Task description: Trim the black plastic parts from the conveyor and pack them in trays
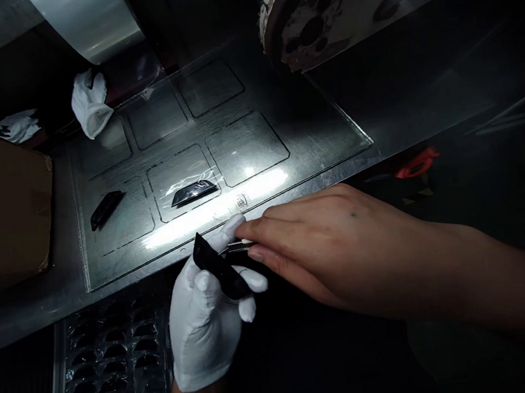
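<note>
My left hand [204,321], in a white glove, is closed around a small black plastic part [218,269] held just below the front edge of the metal plate [254,127]. My bare right hand [316,241] reaches in from the right. Its fingertips pinch a thin pale strip [237,247] against that part. A second black part [194,193] lies under clear film in one square recess of the plate. A third black part [105,208] lies in the recess to its left.
A black moulded tray [106,368] with several cavities sits lower left. A cardboard box [0,203] stands at the left. Crumpled white gloves [89,103] lie behind the plate. A film roll [87,17] and a round machine wheel [311,12] are at the back. Something red [415,163] lies right.
</note>
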Available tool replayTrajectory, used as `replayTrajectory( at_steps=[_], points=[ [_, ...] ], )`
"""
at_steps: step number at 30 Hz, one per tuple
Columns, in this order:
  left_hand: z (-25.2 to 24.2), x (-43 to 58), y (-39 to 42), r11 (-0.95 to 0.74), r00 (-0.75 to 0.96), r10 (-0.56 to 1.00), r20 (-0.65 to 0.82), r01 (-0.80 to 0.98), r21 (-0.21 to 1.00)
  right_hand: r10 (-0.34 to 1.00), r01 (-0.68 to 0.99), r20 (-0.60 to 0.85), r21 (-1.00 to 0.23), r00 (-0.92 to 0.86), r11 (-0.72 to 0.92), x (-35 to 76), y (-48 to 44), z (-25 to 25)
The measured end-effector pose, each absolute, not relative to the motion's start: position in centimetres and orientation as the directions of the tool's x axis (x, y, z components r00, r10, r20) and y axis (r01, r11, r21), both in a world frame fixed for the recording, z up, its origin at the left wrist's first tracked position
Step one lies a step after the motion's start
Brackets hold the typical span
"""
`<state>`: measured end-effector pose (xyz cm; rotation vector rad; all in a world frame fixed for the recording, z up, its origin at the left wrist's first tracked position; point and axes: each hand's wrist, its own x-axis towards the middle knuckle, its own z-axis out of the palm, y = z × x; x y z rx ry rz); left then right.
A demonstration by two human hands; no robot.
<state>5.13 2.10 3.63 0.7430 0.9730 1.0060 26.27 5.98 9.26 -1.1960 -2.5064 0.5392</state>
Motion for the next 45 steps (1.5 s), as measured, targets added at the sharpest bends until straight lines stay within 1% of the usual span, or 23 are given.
replayTrajectory(
  at_steps=[3,6,10,15,18,21,26,31,39,45],
  points=[
    [3.7,5.2,2.0,0.356,0.2,0.932,-0.302,-0.348,0.867,0.777,0.681,0.113,-0.416,-0.619,0.603,26.0,6.0,9.1],
    [3.8,5.2,2.0,0.36,0.198,0.93,-0.308,-0.341,0.868,0.772,0.688,0.082,-0.402,-0.631,0.605,25.9,6.0,9.1],
    [3.7,5.2,2.0,0.352,0.214,0.932,-0.294,-0.33,0.876,0.768,0.694,0.035,-0.402,-0.64,0.597,25.9,6.2,9.4],
    [3.7,5.4,2.0,0.34,0.19,0.938,-0.291,-0.334,0.879,0.756,0.687,0.017,-0.404,-0.655,0.604,26.1,6.2,9.5],
    [3.6,5.2,2.2,0.342,0.155,0.939,-0.306,-0.362,0.867,0.739,0.678,-0.014,-0.409,-0.674,0.611,26.2,6.3,9.5],
    [3.6,4.8,2.5,0.304,0.093,0.952,-0.291,-0.39,0.869,0.727,0.674,-0.05,-0.422,-0.685,0.606,26.1,6.3,9.4],
    [4.0,4.9,2.8,0.294,0.112,0.956,-0.272,-0.419,0.859,0.733,0.671,-0.035,-0.436,-0.679,0.6,25.8,6.4,9.6],
    [4.2,5.2,3.0,0.272,0.132,0.962,-0.238,-0.398,0.876,0.745,0.681,-0.021,-0.425,-0.667,0.597,25.8,6.3,9.6],
    [3.9,4.9,3.3,0.305,0.102,0.952,-0.289,-0.418,0.856,0.718,0.665,-0.071,-0.451,-0.692,0.596,26.1,6.4,9.3],
    [4.0,4.9,3.5,0.316,0.069,0.946,-0.316,-0.41,0.856,0.729,0.662,-0.038,-0.451,-0.684,0.598,25.9,6.8,9.5]
  ],
)
